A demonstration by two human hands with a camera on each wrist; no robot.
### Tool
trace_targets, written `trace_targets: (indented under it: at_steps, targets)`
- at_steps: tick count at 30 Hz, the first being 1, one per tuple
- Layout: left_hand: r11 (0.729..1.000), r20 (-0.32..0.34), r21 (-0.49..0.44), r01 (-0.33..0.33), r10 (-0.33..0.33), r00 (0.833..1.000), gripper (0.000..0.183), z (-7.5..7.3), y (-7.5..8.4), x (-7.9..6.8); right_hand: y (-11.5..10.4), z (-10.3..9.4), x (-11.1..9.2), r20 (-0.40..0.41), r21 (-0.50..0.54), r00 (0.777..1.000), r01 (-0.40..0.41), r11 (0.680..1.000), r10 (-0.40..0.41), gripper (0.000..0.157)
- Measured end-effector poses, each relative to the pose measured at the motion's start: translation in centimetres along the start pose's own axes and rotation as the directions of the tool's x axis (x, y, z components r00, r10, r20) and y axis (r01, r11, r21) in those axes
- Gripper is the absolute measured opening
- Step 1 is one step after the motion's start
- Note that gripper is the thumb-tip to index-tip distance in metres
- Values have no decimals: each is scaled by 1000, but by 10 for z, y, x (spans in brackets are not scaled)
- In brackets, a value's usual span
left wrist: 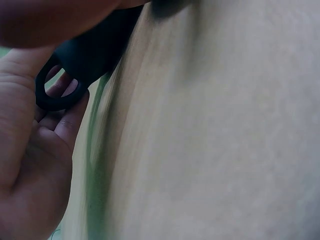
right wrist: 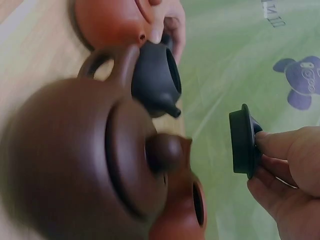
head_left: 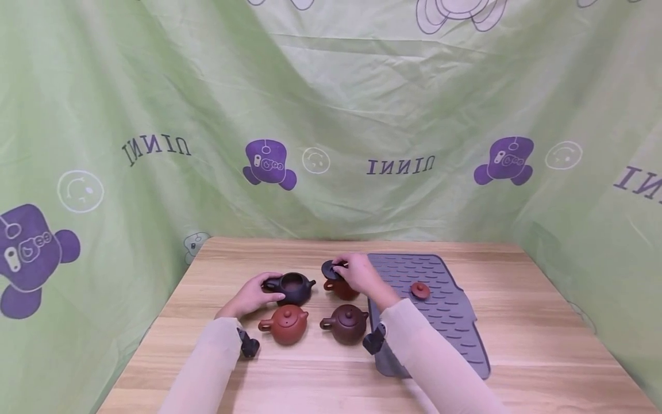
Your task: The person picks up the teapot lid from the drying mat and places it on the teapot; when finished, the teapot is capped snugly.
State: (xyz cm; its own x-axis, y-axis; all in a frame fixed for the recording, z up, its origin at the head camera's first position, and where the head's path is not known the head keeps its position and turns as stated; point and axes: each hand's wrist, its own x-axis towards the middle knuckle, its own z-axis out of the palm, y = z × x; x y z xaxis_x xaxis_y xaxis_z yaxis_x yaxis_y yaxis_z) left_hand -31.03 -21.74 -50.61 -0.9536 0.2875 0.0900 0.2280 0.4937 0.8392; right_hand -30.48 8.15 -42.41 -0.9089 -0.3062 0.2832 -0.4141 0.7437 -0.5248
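Note:
My left hand grips the black teapot at its handle side, thumb along the front of the body and fingers behind. That pot's round mouth is uncovered. In the left wrist view, the fingers show behind the pot's looped handle. My right hand pinches the black lid by its knob, holding it tilted in the air. Just under that hand is an orange-red teapot, its open mouth showing in the right wrist view.
Nearer the person stand a lidded red teapot and a lidded dark brown teapot. A grey ridged mat lies on the right of the wooden table, carrying a small red lid. Green patterned cloth hangs behind.

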Motion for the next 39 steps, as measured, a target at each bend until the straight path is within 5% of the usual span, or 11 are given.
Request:
trace_targets:
  at_steps: [21,39]
  targets:
    - [1000,6,12,-2,1,1000,64,1,-3,2,-33,42,21,70,92,997,-43,995,37,10]
    - [1000,-6,3,0,0,1000,62,1,-3,0,-50,75,30,77,43,994,-75,996,72,7]
